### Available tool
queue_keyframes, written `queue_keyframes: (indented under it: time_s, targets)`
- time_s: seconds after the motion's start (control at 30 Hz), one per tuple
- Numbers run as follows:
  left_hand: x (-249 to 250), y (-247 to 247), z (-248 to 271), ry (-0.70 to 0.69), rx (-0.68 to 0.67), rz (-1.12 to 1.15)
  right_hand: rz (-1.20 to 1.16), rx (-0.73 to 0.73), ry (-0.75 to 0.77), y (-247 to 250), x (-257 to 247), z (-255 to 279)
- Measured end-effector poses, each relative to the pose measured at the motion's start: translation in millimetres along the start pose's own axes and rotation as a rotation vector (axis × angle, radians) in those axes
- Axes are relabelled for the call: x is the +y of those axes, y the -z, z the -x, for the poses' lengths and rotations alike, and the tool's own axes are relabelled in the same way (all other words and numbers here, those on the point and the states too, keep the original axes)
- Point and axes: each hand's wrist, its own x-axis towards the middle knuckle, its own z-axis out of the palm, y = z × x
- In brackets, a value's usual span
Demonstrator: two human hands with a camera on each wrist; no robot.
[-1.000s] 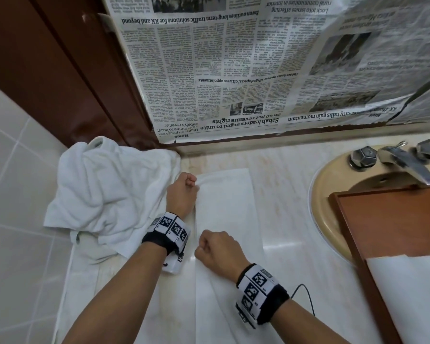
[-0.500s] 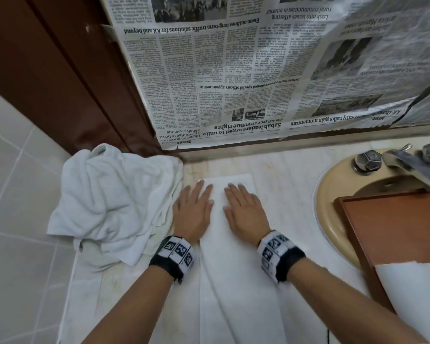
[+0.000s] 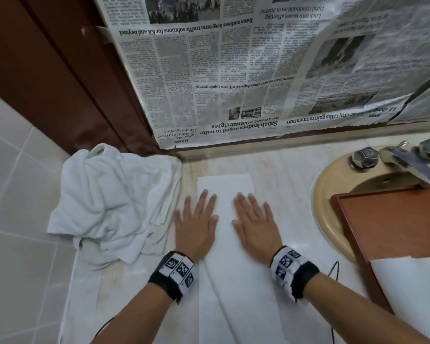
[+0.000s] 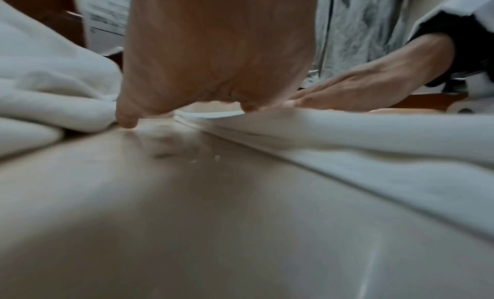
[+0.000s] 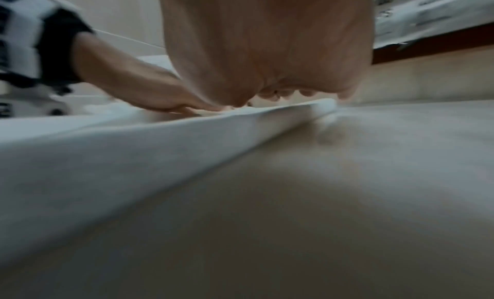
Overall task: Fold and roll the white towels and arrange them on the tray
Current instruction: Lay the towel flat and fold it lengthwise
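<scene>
From the head view, one white towel (image 3: 225, 244) lies folded into a long narrow strip on the bench (image 3: 283, 175), running from the near edge toward the wall. The left hand (image 3: 196, 227) and right hand (image 3: 255, 227) lie flat on its far end, fingers straight, gripping nothing; the left hand sits half off the strip's edge. A crumpled heap of towels (image 3: 109, 202) waits unfolded just left of it, and the wooden tray (image 3: 395, 219) over the sink (image 3: 333, 194) holds something white at its near end, unclear what. From the left wrist view, the palm (image 4: 213, 50) presses the folded edge (image 4: 347, 130), layers visible. From the right wrist view, the same flat press shows on the strip (image 5: 133, 145). Judgement: folding looks complete for this towel, rolling not begun, and the heap remains.
</scene>
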Motion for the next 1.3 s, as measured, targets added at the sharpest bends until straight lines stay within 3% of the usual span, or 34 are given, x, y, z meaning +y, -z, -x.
queue_keyframes:
  time_s: [0.07,0.17,0.43,0.53,0.63,0.93,1.3]
  targets:
    - [9,-9,11,-0.023,-0.032,-0.017,0.007,-0.055,0.067,-12,-15,13]
    - [3,-19,15,-0.001,-0.042,-0.061,0.043,-0.06,0.033,-19,-14,16]
    - [-6,-12,36,0.162,-0.013,0.011,-0.005,-0.107,-0.239,-4,18,38]
    - [13,-14,50,0.116,-0.055,0.025,-0.056,0.024,-0.107,-12,-5,57]
    - [20,-22,65,0.105,-0.112,-0.014,-0.014,0.006,0.047,-31,-24,78]
    - [-1,-31,111,0.139,-0.096,0.021,0.015,-0.097,-0.046,-33,8,110]
    - [24,-12,32,0.099,-0.121,-0.006,0.005,-0.138,0.004,-3,44,50]
